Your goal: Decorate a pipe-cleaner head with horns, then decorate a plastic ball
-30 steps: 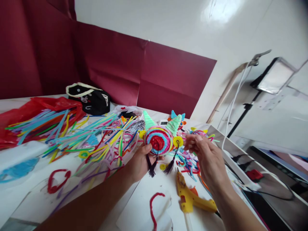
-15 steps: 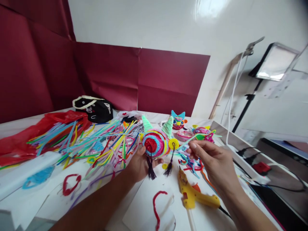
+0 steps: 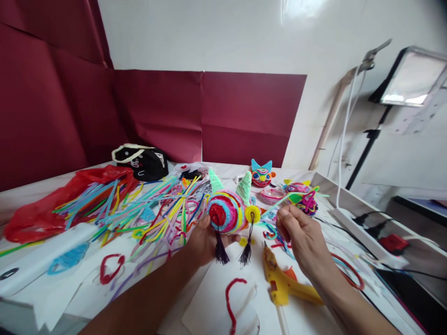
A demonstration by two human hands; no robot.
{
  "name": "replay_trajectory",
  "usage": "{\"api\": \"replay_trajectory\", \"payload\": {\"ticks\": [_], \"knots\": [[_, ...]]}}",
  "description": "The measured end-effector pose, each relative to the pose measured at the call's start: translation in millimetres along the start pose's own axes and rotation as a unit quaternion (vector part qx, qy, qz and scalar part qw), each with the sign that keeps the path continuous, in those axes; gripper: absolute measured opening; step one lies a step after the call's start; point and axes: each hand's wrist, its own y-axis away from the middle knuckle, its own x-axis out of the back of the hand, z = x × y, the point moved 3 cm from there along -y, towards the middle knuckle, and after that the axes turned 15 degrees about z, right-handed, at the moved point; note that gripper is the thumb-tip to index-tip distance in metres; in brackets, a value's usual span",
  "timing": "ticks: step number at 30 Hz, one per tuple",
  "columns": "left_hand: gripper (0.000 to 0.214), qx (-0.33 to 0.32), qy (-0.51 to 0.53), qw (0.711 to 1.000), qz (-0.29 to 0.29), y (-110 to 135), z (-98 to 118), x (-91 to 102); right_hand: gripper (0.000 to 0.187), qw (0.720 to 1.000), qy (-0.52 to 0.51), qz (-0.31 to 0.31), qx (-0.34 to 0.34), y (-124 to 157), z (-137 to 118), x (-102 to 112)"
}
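My left hand [image 3: 206, 242] is closed round a striped animal head of coiled pipe cleaners [image 3: 226, 211], holding it upright from below. The head has mint-green ears [image 3: 243, 186], a red coiled snout, a yellow coiled disc [image 3: 253, 214] on its right side and two dark tassels [image 3: 246, 251] hanging down. To the right of the head, my right hand [image 3: 296, 228] is raised with thumb and fingers pressed together. Whatever they pinch is hidden or too thin to name. Below it on the table lies a yellow hot glue gun [image 3: 279, 279], partly behind my right forearm.
Loose pipe cleaners [image 3: 157, 209] and a red plastic bag [image 3: 70, 200] spread across the left. A small blue-eared figure [image 3: 261, 173] and a multicoloured one [image 3: 302, 197] stand behind. At right are a power strip [image 3: 366, 237] with cords and a lamp stand [image 3: 366, 149].
My right hand has drawn its fingers in more tightly and tilted, staying right of the head. My left hand still holds the head in place. The view has shifted slightly.
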Motion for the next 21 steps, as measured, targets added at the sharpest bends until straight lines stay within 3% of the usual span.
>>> {"api": "replay_trajectory", "payload": {"ticks": [9,15,21], "knots": [[0.047,0.007,0.003,0.999,-0.044,1.8,-0.5,-5.0,0.034,0.998,-0.013,-0.062,-0.003,3.6,-6.9,-5.4],[0.058,0.036,0.009,0.997,-0.071,-1.3,-0.9,-0.1,0.024,0.997,-0.028,-0.055,-0.039,1.8,-4.2,-9.7],[0.067,0.066,-0.022,0.991,-0.113,8.5,5.4,-15.9,0.031,0.997,-0.015,-0.065,-0.027,0.0,-4.5,-9.3]]}}
